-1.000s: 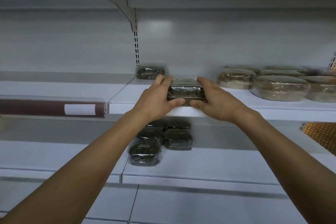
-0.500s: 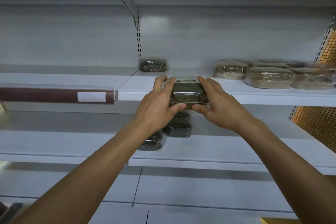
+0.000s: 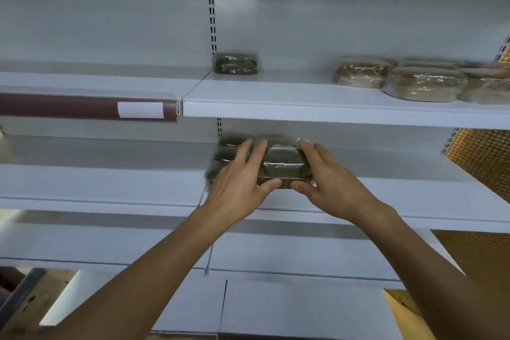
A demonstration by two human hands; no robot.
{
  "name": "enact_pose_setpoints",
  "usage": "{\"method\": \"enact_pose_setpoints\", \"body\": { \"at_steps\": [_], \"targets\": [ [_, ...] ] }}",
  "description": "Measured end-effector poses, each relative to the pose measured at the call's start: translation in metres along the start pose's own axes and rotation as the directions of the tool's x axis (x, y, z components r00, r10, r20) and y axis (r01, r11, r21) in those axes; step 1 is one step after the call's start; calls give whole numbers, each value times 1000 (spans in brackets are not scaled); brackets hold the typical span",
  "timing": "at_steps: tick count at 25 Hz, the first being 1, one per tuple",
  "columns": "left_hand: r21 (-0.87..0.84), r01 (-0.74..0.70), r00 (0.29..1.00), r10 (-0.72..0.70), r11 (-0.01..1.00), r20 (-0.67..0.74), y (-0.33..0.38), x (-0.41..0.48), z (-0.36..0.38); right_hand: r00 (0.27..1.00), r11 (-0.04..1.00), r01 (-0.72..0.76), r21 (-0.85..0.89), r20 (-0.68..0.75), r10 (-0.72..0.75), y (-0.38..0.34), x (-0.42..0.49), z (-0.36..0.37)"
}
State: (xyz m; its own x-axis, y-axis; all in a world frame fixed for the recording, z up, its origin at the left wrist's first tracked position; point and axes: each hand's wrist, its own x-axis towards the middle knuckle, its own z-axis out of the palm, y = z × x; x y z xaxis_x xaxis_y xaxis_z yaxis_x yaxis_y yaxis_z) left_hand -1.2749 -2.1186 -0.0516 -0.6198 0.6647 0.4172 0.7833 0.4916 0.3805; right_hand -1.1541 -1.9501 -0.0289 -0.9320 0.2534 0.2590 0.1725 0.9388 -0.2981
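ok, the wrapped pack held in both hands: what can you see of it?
The pack is a dark greenish-brown block with rounded corners, sealed in clear, glossy, creased film. A small label on its far top edge is too blurred to read. It sits roughly level over the lower shelf, in front of similar dark packs. The left hand and right hand hold its sides, fingers along the top, thumbs at the near edge.

White metal shelving (image 3: 331, 107), pale back panel (image 3: 358, 16), maroon price rail (image 3: 69, 106).
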Motion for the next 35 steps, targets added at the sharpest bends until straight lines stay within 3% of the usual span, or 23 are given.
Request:
{"method": "enact_pose_setpoints", "body": {
  "at_steps": [13, 27, 35],
  "targets": [
    [51, 113, 964, -122, 992, 237, -32, -5, 117, 962, 993, -118, -28, 245, 122, 74, 6, 108],
    [411, -40, 988, -24, 911, 149, -59, 27, 150, 989, 994, -87, -72, 114, 95, 95, 43, 149],
    [397, 11, 978, -94, 918, 189, -77, 51, 155, 985, 988, -147, -49, 88, 151, 100, 70, 159]
  ]
}}
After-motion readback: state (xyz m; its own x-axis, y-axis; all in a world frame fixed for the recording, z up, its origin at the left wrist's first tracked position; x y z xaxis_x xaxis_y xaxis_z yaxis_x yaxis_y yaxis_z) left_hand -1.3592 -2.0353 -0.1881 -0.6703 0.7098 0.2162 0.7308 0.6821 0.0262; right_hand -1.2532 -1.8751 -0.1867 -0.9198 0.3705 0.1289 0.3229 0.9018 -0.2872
